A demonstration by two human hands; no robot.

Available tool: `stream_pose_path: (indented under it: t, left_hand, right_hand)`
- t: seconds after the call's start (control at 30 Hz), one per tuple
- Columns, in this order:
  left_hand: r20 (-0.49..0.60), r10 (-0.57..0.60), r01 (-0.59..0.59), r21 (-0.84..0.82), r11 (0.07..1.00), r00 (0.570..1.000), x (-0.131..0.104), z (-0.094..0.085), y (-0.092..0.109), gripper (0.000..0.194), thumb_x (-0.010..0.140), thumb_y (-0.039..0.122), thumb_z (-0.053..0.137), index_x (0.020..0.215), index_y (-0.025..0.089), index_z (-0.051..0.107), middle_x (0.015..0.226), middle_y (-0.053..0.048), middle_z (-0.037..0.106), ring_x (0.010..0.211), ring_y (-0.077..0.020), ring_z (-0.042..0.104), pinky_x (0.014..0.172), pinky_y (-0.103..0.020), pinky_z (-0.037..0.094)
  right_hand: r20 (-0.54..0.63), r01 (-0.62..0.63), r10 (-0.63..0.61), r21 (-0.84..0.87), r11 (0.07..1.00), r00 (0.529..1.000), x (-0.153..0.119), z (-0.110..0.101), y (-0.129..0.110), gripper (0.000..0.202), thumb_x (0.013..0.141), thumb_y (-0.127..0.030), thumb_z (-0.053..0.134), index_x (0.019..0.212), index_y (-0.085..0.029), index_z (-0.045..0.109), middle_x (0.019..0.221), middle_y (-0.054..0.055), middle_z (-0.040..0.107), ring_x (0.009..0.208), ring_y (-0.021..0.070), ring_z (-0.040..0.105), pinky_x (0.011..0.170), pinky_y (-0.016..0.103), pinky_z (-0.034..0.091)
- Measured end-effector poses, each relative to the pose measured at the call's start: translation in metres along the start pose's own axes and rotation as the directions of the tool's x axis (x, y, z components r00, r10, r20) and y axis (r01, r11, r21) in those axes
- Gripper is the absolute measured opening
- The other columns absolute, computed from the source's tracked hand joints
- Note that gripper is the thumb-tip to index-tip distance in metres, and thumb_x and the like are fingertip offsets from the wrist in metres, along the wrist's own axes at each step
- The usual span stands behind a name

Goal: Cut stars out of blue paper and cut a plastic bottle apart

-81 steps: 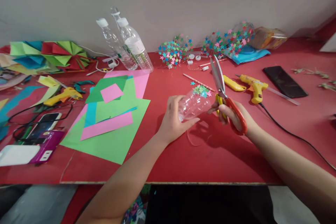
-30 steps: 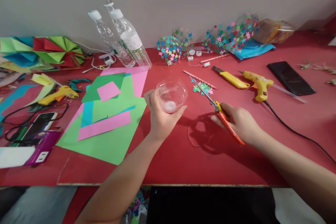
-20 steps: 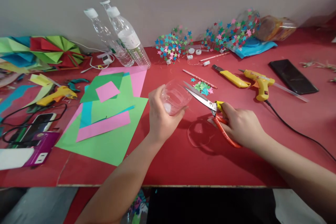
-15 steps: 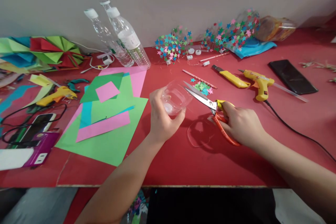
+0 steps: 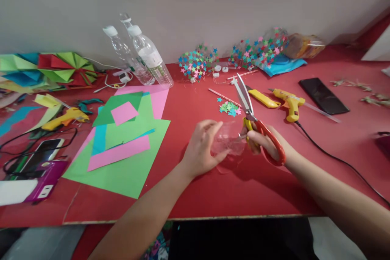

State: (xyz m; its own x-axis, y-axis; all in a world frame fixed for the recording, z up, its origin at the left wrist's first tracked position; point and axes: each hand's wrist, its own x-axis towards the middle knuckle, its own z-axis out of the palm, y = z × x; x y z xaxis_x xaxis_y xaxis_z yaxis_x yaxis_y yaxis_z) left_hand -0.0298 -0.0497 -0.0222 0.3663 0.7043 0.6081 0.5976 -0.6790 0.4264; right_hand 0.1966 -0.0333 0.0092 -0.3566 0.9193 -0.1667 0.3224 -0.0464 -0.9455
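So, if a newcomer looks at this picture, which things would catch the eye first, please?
Probably the red-and-yellow scissors, right of centre, held in the right hand with blades pointing away from the person. Just beside, the left hand holds a clear plastic piece. Next come the coloured paper on the left of the red table and the colourful stars toward its back.

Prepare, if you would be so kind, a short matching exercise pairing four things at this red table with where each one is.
1. Transparent plastic piece
2. Metal scissors with red and yellow handles
3. Black rectangular smartphone
4. Small pink paper square

A. Just right of the rightmost yellow glue gun
B. In the left hand
C. On top of a dark green paper sheet
D. In the right hand

Right pairs: 1-B, 2-D, 3-A, 4-C.
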Motion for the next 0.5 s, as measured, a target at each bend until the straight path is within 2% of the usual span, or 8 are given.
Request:
stream_pose_path:
  t: [0.07,0.13,0.23,0.3,0.33,0.43,0.47,0.5]
  left_hand:
    - [0.058,0.059,-0.059,-0.003,0.998,0.997,0.0,0.004,0.005,0.078,0.082,0.037,0.071,0.147,0.021,0.03,0.127,-0.016,0.048,0.119,-0.0286,0.051,0.1,-0.048,0.051]
    - [0.084,0.047,-0.044,-0.047,0.998,0.995,0.002,0.006,0.005,0.086,0.083,0.038,0.07,0.151,0.021,0.02,0.134,-0.018,0.045,0.126,-0.03,0.048,0.105,-0.05,0.048]
    - [0.096,-0.135,0.138,-0.019,0.99,0.986,0.004,0.008,-0.006,0.094,0.082,0.04,0.069,0.153,0.023,0.01,0.149,-0.021,0.033,0.14,-0.0341,0.036,0.113,-0.056,0.039]
    - [0.182,-0.263,0.256,0.062,0.965,0.947,0.005,0.008,-0.015,0.08,0.085,0.038,0.065,0.149,0.02,0.022,0.151,-0.022,0.03,0.143,-0.036,0.032,0.113,-0.057,0.038]
    - [0.257,-0.283,0.267,0.094,0.959,0.924,0.005,0.009,-0.018,0.07,0.085,0.037,0.065,0.144,0.018,0.032,0.148,-0.021,0.034,0.139,-0.0357,0.036,0.111,-0.057,0.04]
    - [0.429,-0.226,0.178,0.149,0.973,0.874,0.006,0.011,-0.018,0.029,0.091,0.027,0.053,0.118,0.016,0.057,0.123,-0.015,0.055,0.119,-0.029,0.053,0.105,-0.05,0.045]
    - [0.457,-0.212,0.148,0.171,0.974,0.864,0.007,0.012,-0.016,0.021,0.093,0.023,0.047,0.108,0.016,0.06,0.113,-0.014,0.058,0.11,-0.027,0.056,0.101,-0.048,0.047]
    - [0.476,-0.208,0.13,0.192,0.973,0.855,0.008,0.013,-0.014,0.023,0.094,0.018,0.04,0.1,0.016,0.062,0.106,-0.012,0.06,0.103,-0.0257,0.058,0.096,-0.046,0.049]
  right_hand:
    - [0.034,-0.01,0.008,0.069,0.998,0.999,0.001,0.0,0.001,0.021,0.078,-0.04,0.064,0.077,-0.021,0.055,0.051,-0.005,0.054,0.046,0.0134,0.052,0.05,0.026,0.043]
    - [-0.022,-0.007,0.01,0.138,0.99,1.0,0.005,-0.001,0.005,0.011,0.072,-0.025,0.063,0.074,-0.021,0.053,0.051,-0.005,0.056,0.046,0.0128,0.053,0.049,0.025,0.043]
    - [-0.235,0.032,0.028,0.246,0.969,0.972,0.016,-0.011,0.016,0.011,0.064,-0.02,0.062,0.069,-0.021,0.052,0.048,-0.005,0.055,0.042,0.0127,0.052,0.044,0.024,0.04]
    - [-0.349,0.069,0.039,0.292,0.954,0.936,0.026,-0.023,0.025,0.011,0.062,-0.02,0.063,0.066,-0.02,0.053,0.046,-0.005,0.054,0.041,0.0127,0.051,0.043,0.025,0.041]
    - [-0.383,0.082,0.04,0.296,0.952,0.923,0.032,-0.029,0.03,0.01,0.063,-0.02,0.062,0.065,-0.02,0.052,0.046,-0.005,0.053,0.041,0.0126,0.051,0.043,0.025,0.041]
    - [-0.467,0.108,0.052,0.309,0.945,0.883,0.045,-0.045,0.042,0.008,0.071,-0.021,0.061,0.067,-0.019,0.054,0.049,-0.004,0.053,0.042,0.0125,0.051,0.044,0.025,0.043]
    - [-0.482,0.106,0.061,0.311,0.944,0.874,0.049,-0.048,0.045,0.008,0.075,-0.021,0.062,0.07,-0.017,0.057,0.052,-0.002,0.055,0.045,0.0126,0.052,0.045,0.026,0.044]
    - [-0.49,0.097,0.074,0.314,0.944,0.869,0.052,-0.05,0.049,0.009,0.08,-0.022,0.062,0.076,-0.014,0.061,0.059,0.0,0.06,0.05,0.0135,0.056,0.049,0.026,0.047]
